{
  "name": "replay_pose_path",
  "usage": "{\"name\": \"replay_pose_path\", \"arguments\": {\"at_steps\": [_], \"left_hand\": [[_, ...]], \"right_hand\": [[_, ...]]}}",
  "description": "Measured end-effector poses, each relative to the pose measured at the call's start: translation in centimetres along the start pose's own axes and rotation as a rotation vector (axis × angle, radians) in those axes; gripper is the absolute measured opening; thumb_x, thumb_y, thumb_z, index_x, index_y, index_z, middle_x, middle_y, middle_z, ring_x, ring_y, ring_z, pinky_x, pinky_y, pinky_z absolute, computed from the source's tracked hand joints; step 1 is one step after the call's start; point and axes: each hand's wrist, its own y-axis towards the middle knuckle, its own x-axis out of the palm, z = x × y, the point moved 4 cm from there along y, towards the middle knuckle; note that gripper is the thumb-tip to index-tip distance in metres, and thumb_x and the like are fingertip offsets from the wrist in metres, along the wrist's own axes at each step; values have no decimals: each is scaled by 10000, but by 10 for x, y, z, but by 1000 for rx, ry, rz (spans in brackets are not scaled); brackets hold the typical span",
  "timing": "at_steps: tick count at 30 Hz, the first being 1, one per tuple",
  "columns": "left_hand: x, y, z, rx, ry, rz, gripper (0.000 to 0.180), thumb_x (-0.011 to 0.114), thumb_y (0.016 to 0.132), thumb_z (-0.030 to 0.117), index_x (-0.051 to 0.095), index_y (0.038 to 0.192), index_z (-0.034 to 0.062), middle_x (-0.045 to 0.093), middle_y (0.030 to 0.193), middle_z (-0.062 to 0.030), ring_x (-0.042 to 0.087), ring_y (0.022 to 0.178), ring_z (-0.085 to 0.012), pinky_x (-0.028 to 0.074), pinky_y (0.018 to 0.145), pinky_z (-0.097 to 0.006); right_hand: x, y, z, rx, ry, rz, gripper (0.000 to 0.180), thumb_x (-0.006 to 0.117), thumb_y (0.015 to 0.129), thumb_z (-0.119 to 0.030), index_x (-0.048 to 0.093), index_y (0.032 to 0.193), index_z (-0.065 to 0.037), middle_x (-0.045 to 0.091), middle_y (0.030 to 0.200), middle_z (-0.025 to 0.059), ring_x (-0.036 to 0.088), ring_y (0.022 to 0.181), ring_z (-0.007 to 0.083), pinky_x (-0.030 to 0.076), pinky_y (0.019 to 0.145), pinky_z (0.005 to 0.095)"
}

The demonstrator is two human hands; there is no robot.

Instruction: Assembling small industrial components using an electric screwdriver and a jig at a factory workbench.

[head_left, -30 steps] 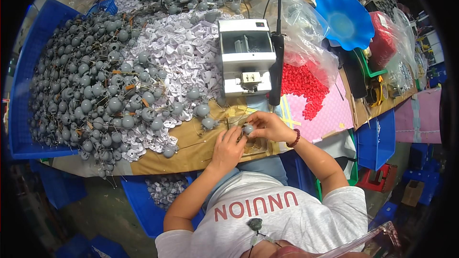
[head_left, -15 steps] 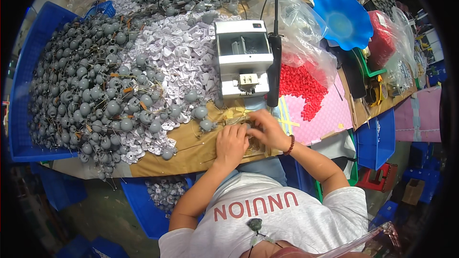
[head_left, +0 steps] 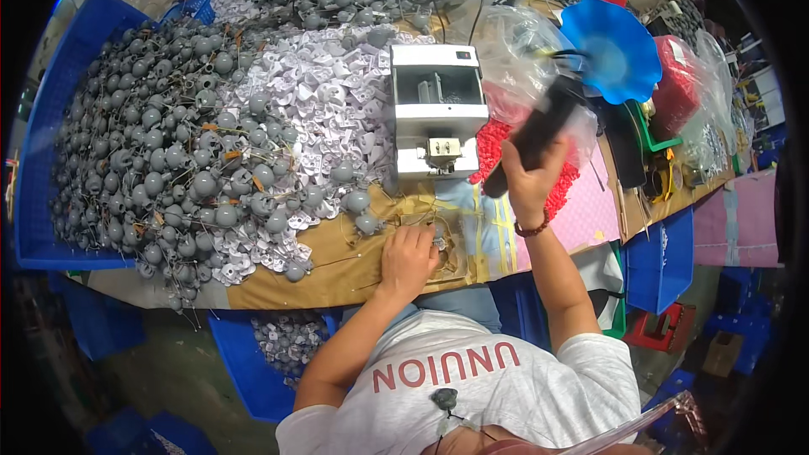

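My right hand [head_left: 537, 181] is raised to the right of the white screw feeder [head_left: 438, 109], its fingers round a black electric screwdriver [head_left: 543, 122]. The screwdriver is tilted and smeared by motion, its lower end pointing down and left. My left hand [head_left: 409, 261] rests on the brown-covered bench [head_left: 337, 261] with its fingers folded. It is beside a small clear fixture [head_left: 455, 261]. A small greyish part [head_left: 439, 242] shows at its fingertips; what the fingers close on is mostly hidden.
Grey round housings with wires [head_left: 168, 152] overflow a blue crate [head_left: 38, 160] at left. White plastic parts [head_left: 329, 101] lie heaped beside the feeder. Red small parts [head_left: 489, 147], a clear plastic bag [head_left: 518, 42] and a wavy blue dish [head_left: 611, 50] are at right.
My right hand has left my left hand, moved up and right, and taken hold of the hanging screwdriver, which has swung from upright to tilted. My left hand has stayed nearly in place.
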Motion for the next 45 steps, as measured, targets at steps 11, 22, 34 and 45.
{"name": "replay_pose_path", "arguments": {"at_steps": [11, 22, 34, 45], "left_hand": [[2, -1, 1, -24, -42, -4, 387, 774, 757, 132, 674, 1124, 58, 683, 1029, -100, 625, 994, -313, 501, 871, -448], [2, -2, 0, -27, -24, -16, 383, 741, 783, 145, 657, 1151, 77, 661, 1012, -71, 624, 1008, -278, 502, 834, -431], [1, -4, 0, 2, -31, 29, 398, 736, 794, 145, 625, 1173, 97, 646, 1014, -64, 628, 994, -283, 497, 791, -438], [0, -2, -3, -9, -78, -10, 410, 754, 750, 130, 598, 1129, 115, 642, 1005, -56, 614, 993, -278, 491, 797, -445]], "right_hand": [[77, 38, -39, 76, 143, -385, 508, 700, 839, 133, 499, 1282, -13, 649, 840, 52, 662, 749, 141, 553, 710, 287], [57, -26, -46, 367, 149, -523, 621, 722, 810, 116, 473, 1369, 9, 662, 833, 61, 663, 748, 140, 540, 693, 293], [41, -69, -47, 223, 242, -629, 697, 706, 821, 151, 408, 1423, -35, 630, 802, 72, 638, 718, 145, 522, 658, 286], [34, -91, -40, 200, 282, -736, 525, 699, 842, 119, 460, 1260, -91, 623, 884, 74, 638, 829, 201, 530, 790, 399]]}}
